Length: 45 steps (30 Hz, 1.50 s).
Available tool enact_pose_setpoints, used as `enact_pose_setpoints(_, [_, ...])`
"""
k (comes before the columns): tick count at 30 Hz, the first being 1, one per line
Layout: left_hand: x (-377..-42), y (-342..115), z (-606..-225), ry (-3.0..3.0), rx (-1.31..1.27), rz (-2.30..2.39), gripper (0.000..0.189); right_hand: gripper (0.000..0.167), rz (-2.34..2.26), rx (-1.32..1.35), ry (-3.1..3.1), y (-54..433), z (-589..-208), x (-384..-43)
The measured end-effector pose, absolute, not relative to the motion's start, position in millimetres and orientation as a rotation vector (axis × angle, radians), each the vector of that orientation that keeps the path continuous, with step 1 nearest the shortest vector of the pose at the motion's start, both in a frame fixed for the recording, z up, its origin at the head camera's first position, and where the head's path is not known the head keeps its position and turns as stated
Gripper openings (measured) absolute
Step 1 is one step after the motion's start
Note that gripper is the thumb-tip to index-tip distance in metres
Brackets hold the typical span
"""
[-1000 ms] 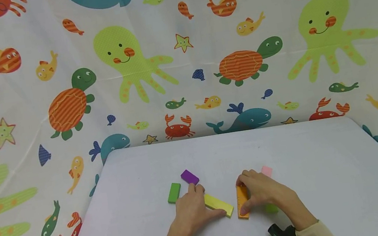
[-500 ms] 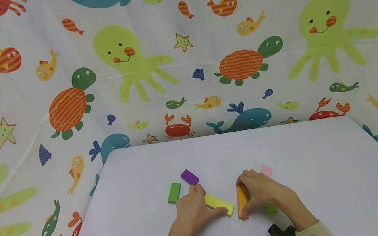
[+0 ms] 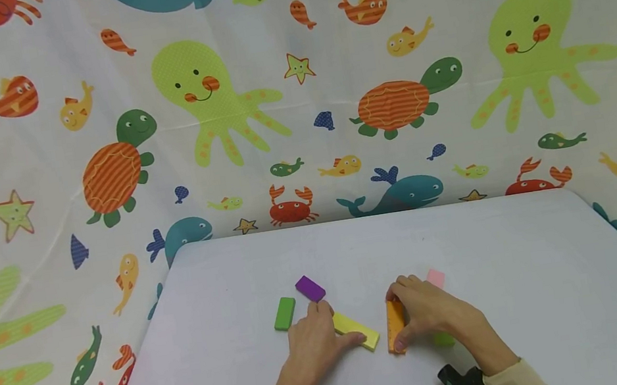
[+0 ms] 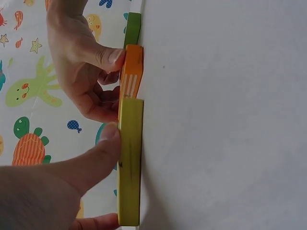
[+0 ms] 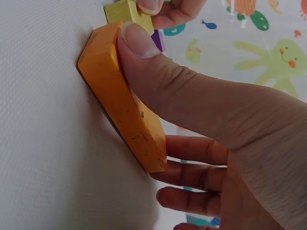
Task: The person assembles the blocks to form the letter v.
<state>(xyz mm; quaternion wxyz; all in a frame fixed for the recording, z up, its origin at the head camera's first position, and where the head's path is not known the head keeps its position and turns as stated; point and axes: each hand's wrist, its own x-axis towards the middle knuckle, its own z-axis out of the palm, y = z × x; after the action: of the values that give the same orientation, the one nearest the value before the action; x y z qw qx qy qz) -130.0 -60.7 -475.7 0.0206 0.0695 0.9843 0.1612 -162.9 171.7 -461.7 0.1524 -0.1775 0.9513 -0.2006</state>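
My left hand holds a yellow wooden block lying on the white table, thumb near its right end and fingers at its far left end. In the left wrist view the thumb rests on top of the yellow block. My right hand grips an orange block lengthwise, its thumb at the near end and fingers at the far end. White stripes mark the orange block in the left wrist view. The two blocks lie side by side, with a narrow gap in the head view.
A green block and a purple block lie beyond my left hand. Behind my right hand sit a pink block and a partly hidden light green block. A sea-animal printed cloth hangs behind the table.
My left thumb and the right end of the yellow block have shifted slightly left, widening the gap to the orange block a little. The right hand stays nearly still.
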Motion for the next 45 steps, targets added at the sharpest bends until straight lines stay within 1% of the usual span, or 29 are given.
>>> enact_pose_setpoints(19, [-135.6, -67.2, -474.1, 3.048, 0.307, 0.570, 0.068, 0.081, -0.556, -0.454, 2.768, 167.1, -460.2, -166.4])
enact_pose_setpoints(27, [-137.4, -69.1, -475.0, 3.039, 0.387, 0.570, 0.066, 0.082, -0.548, -0.481, 2.784, 166.7, -459.7, -166.6])
enact_pose_setpoints(36, [-141.1, -68.1, -474.1, 2.974, 0.403, 0.574, 0.065, 0.084, -0.525, -0.500, 2.798, 166.1, -459.7, -167.0])
enact_pose_setpoints(40, [-142.4, -68.0, -473.6, 2.942, 0.419, 0.564, 0.071, 0.085, -0.526, -0.508, 2.795, 166.8, -460.2, -167.3])
enact_pose_setpoints(45, [-143.7, -68.2, -473.8, 2.917, 0.436, 0.551, 0.089, 0.089, -0.519, -0.499, 2.788, 167.5, -460.2, -167.6])
